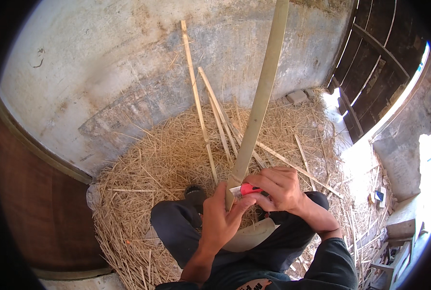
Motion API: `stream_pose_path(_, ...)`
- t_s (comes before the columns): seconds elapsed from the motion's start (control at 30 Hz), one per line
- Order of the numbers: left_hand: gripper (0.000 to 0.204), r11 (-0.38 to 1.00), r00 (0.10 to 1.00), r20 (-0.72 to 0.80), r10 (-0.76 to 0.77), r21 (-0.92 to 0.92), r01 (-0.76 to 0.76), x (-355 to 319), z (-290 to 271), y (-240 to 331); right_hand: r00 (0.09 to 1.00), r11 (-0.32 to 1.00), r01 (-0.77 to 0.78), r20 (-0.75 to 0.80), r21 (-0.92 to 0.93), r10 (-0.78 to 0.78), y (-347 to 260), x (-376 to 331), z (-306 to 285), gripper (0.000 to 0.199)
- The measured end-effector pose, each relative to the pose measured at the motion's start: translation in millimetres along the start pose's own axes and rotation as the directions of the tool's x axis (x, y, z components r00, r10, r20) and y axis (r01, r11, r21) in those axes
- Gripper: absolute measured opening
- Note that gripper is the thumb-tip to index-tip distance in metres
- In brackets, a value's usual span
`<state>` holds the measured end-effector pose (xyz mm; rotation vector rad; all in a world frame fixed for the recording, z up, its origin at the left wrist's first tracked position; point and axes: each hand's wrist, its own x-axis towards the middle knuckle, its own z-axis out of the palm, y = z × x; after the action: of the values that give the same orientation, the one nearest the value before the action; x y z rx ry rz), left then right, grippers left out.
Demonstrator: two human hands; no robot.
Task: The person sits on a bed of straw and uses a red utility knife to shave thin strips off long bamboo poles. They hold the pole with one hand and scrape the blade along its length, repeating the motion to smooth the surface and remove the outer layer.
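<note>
A long, pale bamboo strip (259,106) rises from between my knees past the top of the view, leaning slightly right. My left hand (219,221) is closed around its lower part, with the thumb reaching toward the blade. In my right hand (279,189) is a red-and-black utility knife (250,188), gripped by its handle. The knife's blade lies against the strip just above my left thumb; whether it has cut in cannot be made out. A pale, curved piece (249,238) lies across my lap, below both hands.
Dry straw-like shavings (148,159) cover the floor around my legs. Several narrow strips (194,82) lean against the stained wall (104,63). A stone block (297,97) sits by the wall near a dark plank door (375,63). At left stands a brown panel (36,193).
</note>
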<state>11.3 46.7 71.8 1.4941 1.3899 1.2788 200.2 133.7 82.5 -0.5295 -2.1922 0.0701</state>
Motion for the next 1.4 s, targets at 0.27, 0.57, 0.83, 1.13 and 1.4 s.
stream_pose_path(0.27, 0.042, 0.996, 1.000, 0.023, 0.009, -0.090, -0.007, 2, 2, 0, 1.000, 0.992, -0.020, -0.007, -0.122, 0.020, -7, 2, -4, 0.032)
stream_pose_path(0.57, 0.044, 0.999, 1.000, -0.019, 0.007, -0.040, -0.008, -1, 6, -6, 0.999, 0.986, -0.051, -0.013, -0.157, 0.049, -9, 4, -1, 0.032)
stream_pose_path(0.83, 0.043, 0.995, 1.000, -0.001, -0.005, -0.102, 0.005, -4, 3, -11, 0.999, 0.982, -0.041, -0.035, -0.185, 0.036, -13, 5, 2, 0.031)
stream_pose_path(1.13, 0.045, 1.000, 1.000, -0.018, 0.008, 0.003, -0.008, -4, 0, -8, 0.998, 0.980, -0.052, -0.027, -0.192, 0.048, -15, 7, 2, 0.031)
stream_pose_path(1.4, 0.044, 1.000, 0.999, -0.029, -0.015, -0.013, 0.015, -3, 1, -10, 0.997, 0.981, -0.077, -0.035, -0.178, 0.071, -14, 5, 6, 0.031)
